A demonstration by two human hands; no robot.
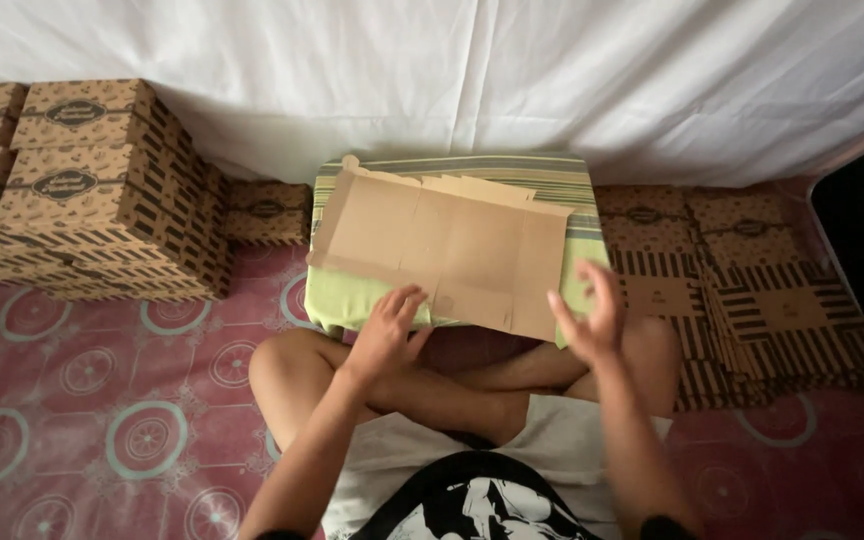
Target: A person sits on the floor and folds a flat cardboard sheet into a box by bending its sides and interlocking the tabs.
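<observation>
A flat cardboard box blank point(447, 250), plain brown side up and creased into panels, lies spread across a small cushioned stand with a green striped cover point(552, 180), directly in front of a person sitting cross-legged on a pink patterned floor mat point(102, 400).

Going from left to right: at the far left stands a stack of folded, printed brown boxes point(92, 190), several high, set against a white cloth backdrop point(452, 70). One more printed box point(267, 212) sits low between that stack and the stand.

Next comes the left hand point(388, 330), fingers bent and slightly spread, its fingertips pressing on the near edge of the blank (it pinches nothing).

The right hand point(592, 315) hovers just past the blank's near right corner, open with fingers spread and blurred by motion; whether it touches the cardboard cannot be told.

At the far right, a pile of flat printed box blanks point(752, 290), striped and dotted in dark brown, fans out over the floor mat beside the person's knee.
</observation>
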